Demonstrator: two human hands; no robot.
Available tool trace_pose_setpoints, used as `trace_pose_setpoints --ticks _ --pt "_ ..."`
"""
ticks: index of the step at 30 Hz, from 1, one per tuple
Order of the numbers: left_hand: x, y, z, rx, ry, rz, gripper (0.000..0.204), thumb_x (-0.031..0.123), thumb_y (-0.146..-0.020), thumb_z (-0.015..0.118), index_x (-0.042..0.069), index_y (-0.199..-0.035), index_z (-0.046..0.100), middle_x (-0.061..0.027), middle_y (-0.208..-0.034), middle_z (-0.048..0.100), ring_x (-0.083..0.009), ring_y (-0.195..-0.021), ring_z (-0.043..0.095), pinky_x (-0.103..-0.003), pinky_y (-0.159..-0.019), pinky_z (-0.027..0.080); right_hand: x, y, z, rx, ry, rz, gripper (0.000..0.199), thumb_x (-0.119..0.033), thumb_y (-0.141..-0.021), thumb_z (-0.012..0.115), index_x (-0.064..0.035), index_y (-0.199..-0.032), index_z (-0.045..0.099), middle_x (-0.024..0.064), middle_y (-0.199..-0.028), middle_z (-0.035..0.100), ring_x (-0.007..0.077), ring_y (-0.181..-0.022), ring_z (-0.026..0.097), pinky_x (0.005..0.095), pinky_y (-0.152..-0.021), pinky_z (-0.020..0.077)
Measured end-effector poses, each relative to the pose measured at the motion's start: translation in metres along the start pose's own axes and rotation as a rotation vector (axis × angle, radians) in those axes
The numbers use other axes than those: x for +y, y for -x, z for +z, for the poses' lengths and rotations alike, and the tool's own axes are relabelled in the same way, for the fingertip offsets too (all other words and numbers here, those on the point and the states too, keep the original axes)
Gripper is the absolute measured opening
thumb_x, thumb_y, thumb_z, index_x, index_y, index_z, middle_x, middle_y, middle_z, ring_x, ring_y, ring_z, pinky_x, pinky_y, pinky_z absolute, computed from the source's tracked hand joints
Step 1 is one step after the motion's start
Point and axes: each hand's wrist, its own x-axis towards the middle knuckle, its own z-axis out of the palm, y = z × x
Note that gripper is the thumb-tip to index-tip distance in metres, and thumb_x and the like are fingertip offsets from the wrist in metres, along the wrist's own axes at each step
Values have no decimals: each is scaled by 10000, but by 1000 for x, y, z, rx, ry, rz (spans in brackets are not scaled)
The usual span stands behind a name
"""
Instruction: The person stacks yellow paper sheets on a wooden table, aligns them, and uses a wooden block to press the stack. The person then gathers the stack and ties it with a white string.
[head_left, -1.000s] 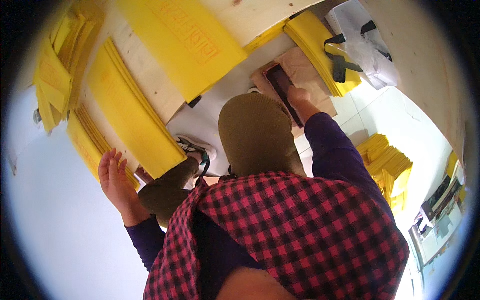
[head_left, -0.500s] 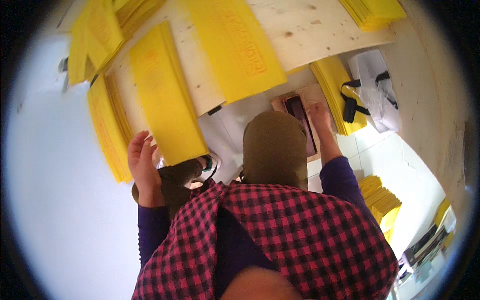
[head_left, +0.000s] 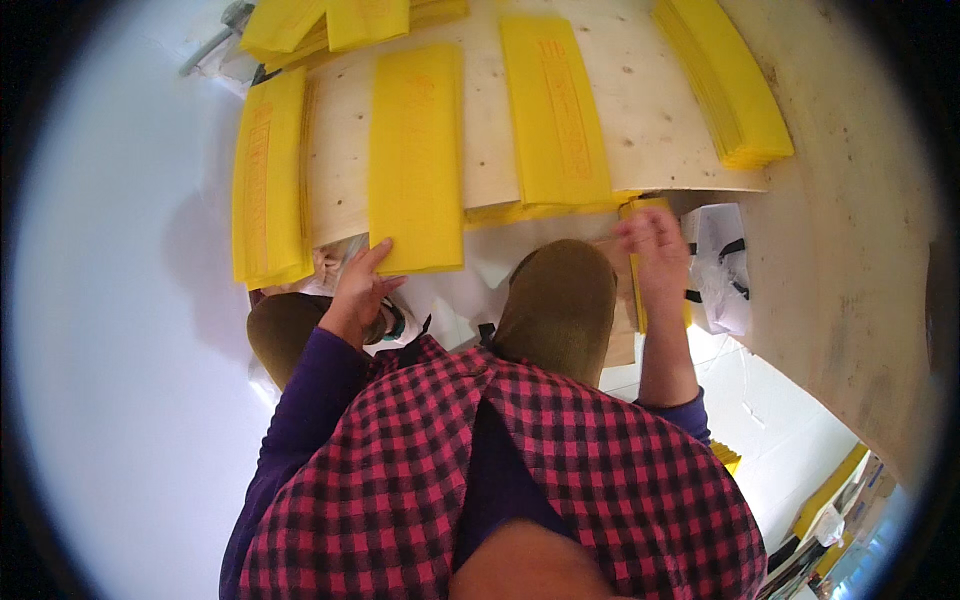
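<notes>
The left hand (head_left: 358, 290) was stretched forward at centre left, fingers spread flat on the near edge of a long yellow flat fabric bag (head_left: 415, 160) lying on the pale plywood table (head_left: 640, 110). The right hand (head_left: 650, 240), blurred at centre right, was curled around another yellow piece (head_left: 640, 208). Two more yellow stacks were seen, at the left (head_left: 265, 180) and upper right (head_left: 725, 80).

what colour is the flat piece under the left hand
Bright yellow; the flat piece under the left hand shows best in the head view.
</notes>
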Motion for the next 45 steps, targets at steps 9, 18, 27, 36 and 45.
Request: trace_pose_setpoints --ticks 9,18,27,36,45 --pt "19 22 11 -153 -85 160 305 174 -866 577 1 -1114 533 -91 -998 618 -190 -858 615 -324 -676 526 4 16 116 -498 42 118 346 -302 -935 499 -29 -1147 520 88 -1060 585 179 -1001 558 313 -873 439" --pt "18 116 -16 -205 -95 225 336 161 -829 611 -30 -1098 549 -92 -947 635 -184 -829 624 -279 -726 497 14 19 202 -665 -840 643 562 -456 -919 465 -42 -1296 420 110 -1250 523 244 -1102 529 378 -951 413" --pt "11 144 -56 -58 -571 515 390 181 -815 643 -33 -1120 528 -74 -978 596 -138 -879 567 -279 -785 457 -30 34 237 -662 -748 379 466 -163 -901 537 -42 -1309 345 135 -1211 508 271 -1079 538 409 -872 490" --pt "39 136 -118 21 -75 761 347 134 -812 636 -36 -1098 537 -66 -986 611 -118 -880 574 -265 -784 461 -92 16 345 -933 -763 294 405 -133 -909 509 -32 -1280 382 131 -1209 521 262 -1063 551 393 -895 477" --pt "71 84 -158 434 -289 730 426 129 -791 639 -51 -1146 485 -123 -903 630 -152 -734 626 -256 -552 509 -35 -30 432 -772 -473 478 314 -79 -910 461 52 -1194 448 177 -1137 563 281 -994 587 384 -828 506"
